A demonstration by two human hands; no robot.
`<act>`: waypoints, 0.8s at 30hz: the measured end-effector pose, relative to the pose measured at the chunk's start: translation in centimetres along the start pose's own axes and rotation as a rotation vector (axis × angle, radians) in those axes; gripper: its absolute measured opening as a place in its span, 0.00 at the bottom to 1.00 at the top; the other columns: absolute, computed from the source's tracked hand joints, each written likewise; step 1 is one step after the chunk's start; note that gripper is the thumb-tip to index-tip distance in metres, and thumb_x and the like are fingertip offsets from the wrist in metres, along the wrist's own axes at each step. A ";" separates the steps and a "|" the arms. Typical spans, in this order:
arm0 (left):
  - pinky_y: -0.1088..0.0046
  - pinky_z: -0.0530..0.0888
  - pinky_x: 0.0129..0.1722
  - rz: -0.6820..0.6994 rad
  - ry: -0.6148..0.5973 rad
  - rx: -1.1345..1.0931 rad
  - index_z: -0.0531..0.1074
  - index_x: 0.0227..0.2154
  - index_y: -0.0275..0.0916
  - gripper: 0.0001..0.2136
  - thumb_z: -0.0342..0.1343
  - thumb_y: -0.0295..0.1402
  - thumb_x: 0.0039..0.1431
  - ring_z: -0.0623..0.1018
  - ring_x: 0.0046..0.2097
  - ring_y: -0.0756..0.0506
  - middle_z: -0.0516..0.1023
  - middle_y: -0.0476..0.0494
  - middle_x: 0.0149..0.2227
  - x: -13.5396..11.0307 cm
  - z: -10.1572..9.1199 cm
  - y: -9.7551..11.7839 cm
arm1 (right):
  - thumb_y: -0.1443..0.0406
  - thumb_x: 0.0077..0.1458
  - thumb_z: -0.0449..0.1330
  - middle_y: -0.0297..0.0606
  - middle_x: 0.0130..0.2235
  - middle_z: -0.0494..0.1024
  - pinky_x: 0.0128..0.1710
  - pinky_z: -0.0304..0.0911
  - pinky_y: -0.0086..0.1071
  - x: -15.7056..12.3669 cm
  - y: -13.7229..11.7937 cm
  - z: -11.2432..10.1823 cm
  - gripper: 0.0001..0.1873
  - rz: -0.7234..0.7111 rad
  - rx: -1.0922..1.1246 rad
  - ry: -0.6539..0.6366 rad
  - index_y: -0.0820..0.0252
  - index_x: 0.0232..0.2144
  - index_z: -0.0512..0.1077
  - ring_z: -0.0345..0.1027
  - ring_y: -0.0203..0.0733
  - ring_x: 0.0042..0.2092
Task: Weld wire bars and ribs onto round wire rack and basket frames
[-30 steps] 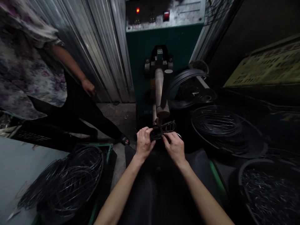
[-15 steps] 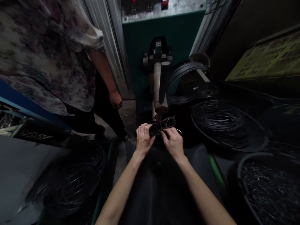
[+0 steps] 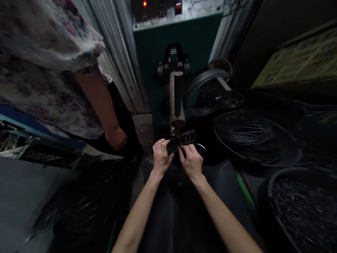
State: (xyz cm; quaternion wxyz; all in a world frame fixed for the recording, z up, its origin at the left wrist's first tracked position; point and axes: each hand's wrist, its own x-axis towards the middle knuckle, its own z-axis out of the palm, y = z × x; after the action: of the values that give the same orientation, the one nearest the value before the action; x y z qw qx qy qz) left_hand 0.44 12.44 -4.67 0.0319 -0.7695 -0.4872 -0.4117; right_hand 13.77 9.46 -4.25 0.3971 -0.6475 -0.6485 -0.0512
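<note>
Both my hands hold a small black wire frame (image 3: 182, 140) just under the tip of the machine's round arm (image 3: 176, 102). My left hand (image 3: 161, 156) grips the frame's left end. My right hand (image 3: 192, 160) pinches its lower right side, fingers curled on the wires. The frame sits tilted, its right end higher. The arm sticks out toward me from a green machine (image 3: 184, 38) with red lights on a metal panel.
A person in a flowered shirt (image 3: 47, 63) stands close at the left, a hand (image 3: 116, 137) hanging near my left hand. Coils of black wire (image 3: 244, 131) lie to the right. A tub of short wire pieces (image 3: 302, 211) sits at lower right. Dark wire hoops (image 3: 79, 211) lie lower left.
The person at the left has stepped closer, their hand now low beside mine. My hands kept hold of the wire frame, with my right fingers shifting slightly along it.
</note>
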 end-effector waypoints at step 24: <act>0.57 0.68 0.51 -0.001 -0.005 -0.027 0.58 0.51 0.39 0.26 0.59 0.27 0.48 0.71 0.51 0.40 0.69 0.36 0.48 -0.4 -0.4 0.2 | 0.56 0.62 0.50 0.40 0.35 0.75 0.31 0.61 0.29 -1.6 0.4 -2.2 0.18 0.120 0.206 0.000 0.61 0.38 0.74 0.68 0.37 0.32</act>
State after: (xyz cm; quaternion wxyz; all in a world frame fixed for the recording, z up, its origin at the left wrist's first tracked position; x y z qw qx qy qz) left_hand 0.28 11.90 -4.59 0.0199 -0.7708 -0.4819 -0.4162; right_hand 14.89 6.96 -3.88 0.4638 -0.6408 -0.6105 0.0398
